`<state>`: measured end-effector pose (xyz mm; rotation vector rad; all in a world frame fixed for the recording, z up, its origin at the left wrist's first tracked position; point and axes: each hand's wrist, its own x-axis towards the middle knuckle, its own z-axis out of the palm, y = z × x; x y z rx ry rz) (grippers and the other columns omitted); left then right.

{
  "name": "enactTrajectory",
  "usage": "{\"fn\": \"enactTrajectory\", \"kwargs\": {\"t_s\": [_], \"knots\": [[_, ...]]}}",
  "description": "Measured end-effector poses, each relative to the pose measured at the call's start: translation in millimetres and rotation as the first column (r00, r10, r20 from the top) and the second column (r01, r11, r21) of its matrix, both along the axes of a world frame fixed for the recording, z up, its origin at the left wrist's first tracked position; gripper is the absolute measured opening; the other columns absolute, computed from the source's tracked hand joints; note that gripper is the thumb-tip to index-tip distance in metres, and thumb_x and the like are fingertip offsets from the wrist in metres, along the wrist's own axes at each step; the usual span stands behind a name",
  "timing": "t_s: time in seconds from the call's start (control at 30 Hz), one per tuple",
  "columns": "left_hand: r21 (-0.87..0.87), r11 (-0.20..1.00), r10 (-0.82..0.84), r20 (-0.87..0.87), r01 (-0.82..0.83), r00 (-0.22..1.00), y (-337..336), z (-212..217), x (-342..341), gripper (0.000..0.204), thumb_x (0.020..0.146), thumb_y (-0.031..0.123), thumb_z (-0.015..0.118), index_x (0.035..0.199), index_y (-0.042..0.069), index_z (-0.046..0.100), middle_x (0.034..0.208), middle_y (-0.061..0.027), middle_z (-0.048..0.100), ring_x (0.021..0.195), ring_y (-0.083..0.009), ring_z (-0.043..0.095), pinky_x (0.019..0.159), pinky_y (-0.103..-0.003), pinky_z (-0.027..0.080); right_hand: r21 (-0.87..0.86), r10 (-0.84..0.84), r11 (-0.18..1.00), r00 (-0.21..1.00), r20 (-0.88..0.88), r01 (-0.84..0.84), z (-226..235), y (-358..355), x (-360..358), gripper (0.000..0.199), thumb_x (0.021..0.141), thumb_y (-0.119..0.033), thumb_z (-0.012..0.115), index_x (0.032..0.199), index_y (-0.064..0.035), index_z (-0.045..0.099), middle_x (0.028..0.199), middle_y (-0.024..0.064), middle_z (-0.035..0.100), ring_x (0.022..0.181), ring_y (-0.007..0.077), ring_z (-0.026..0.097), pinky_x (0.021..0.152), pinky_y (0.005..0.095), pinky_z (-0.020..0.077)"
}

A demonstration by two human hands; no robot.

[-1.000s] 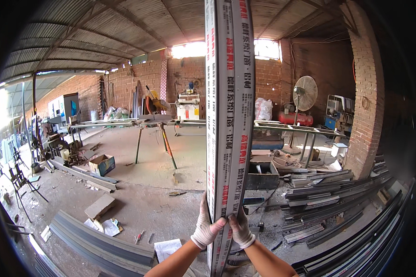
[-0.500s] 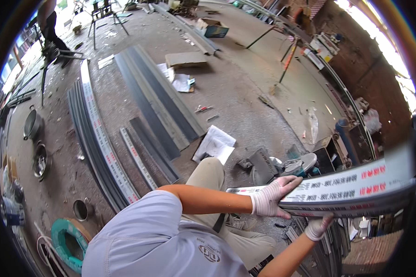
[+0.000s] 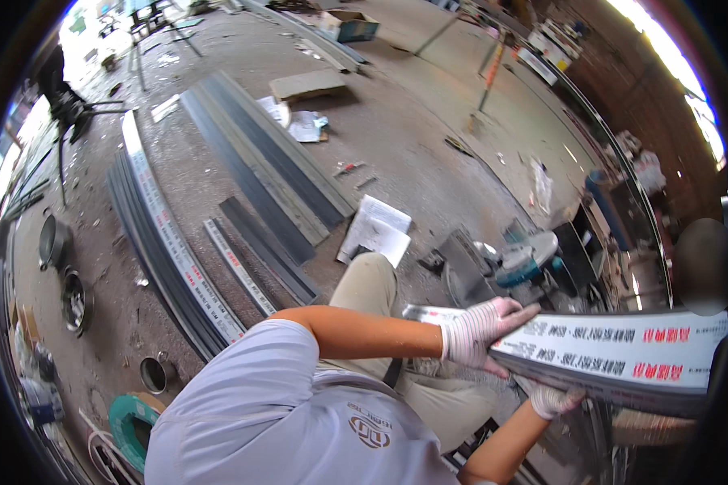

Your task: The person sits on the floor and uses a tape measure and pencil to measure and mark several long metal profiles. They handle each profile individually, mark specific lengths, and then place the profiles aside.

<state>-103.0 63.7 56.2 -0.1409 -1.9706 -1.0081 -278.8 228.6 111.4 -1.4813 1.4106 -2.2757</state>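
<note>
My left hand point(image 3: 487, 333), in a striped white glove, grips the near end of long grey metal profiles point(image 3: 607, 349) covered in printed white film. Its thumb and fingers lie over the upper face and edge. Below, my gloved right hand point(image 3: 552, 399) holds the lower edge of the same profiles, with some fingers hidden beneath them. The profiles reach off to the right, side by side and touching. A thinner white-filmed end point(image 3: 433, 314) shows just left of my left hand.
A chop saw point(image 3: 526, 257) stands on the floor beyond the profiles. Dark flat panels point(image 3: 259, 158), filmed strips point(image 3: 166, 222) and open papers point(image 3: 378, 229) lie ahead. Metal pots point(image 3: 52, 241) and a green coil point(image 3: 129, 424) are at left. A blurred round shape point(image 3: 701, 267) is at the right edge.
The profiles' right end has come down and tilted, showing more of the white upper face. Both hands keep hold. The view has shifted slightly.
</note>
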Motion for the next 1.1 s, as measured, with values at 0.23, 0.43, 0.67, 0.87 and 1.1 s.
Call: {"fn": "enactTrajectory", "kwargs": {"t_s": [0.23,0.43,0.67,0.87,1.1], "knots": [[-0.042,0.999,0.016,-0.005,-0.016,1.0,-6,51,-4,0.142,0.06,0.057,0.098,0.164,-0.004,0.023,0.129,-0.03,0.054,0.117,-0.0439,0.057,0.106,-0.047,0.048,-0.194,0.437,0.894,0.882,0.178,-0.404,27,24,-32,0.082,0.091,-0.047,0.064,0.16,-0.0071,0.042,0.162,0.0157,0.046,0.145,0.0388,0.049,0.121,0.0609,0.0368],[-0.018,0.994,-0.108,-0.163,0.107,0.981,3,68,-37,0.145,0.062,0.056,0.099,0.169,0.005,0.016,0.138,-0.026,0.051,0.125,-0.0397,0.053,0.109,-0.045,0.043,-0.333,0.601,0.785,0.772,0.204,-0.523,94,29,-25,0.073,0.092,-0.037,0.069,0.154,-0.0035,0.048,0.156,0.015,0.052,0.143,0.0336,0.049,0.122,0.0574,0.0367],[0.004,0.976,-0.218,0.018,0.218,0.976,0,105,-26,0.148,0.063,0.039,0.104,0.167,-0.006,0.007,0.164,-0.0254,0.036,0.153,-0.0352,0.035,0.126,-0.041,0.027,-0.446,0.556,0.807,0.752,0.354,-0.386,107,34,-18,0.072,0.088,-0.031,0.075,0.148,-0.0009,0.05,0.146,0.0169,0.057,0.134,0.0346,0.056,0.114,0.0576,0.045],[-0.164,0.978,-0.116,0.081,0.128,0.99,6,143,-14,0.145,0.049,0.052,0.101,0.16,-0.006,0.028,0.113,-0.0238,0.058,0.105,-0.0394,0.058,0.098,-0.044,0.05,-0.31,0.324,0.924,0.887,0.329,-0.223,134,76,-37,0.062,0.091,-0.03,0.069,0.143,-0.0007,0.053,0.139,0.0171,0.059,0.126,0.0336,0.059,0.107,0.0557,0.0484],[-0.244,0.968,-0.022,0.166,0.063,0.986,-27,168,33,0.14,0.049,0.057,0.098,0.167,0.023,0.03,0.111,-0.0231,0.058,0.101,-0.0415,0.064,0.087,-0.047,0.054,-0.247,0.144,0.965,0.969,0.2,-0.092,149,57,-40,0.051,0.094,-0.029,0.063,0.136,-0.0003,0.055,0.131,0.0172,0.062,0.117,0.0324,0.062,0.1,0.0536,0.0523]]}}
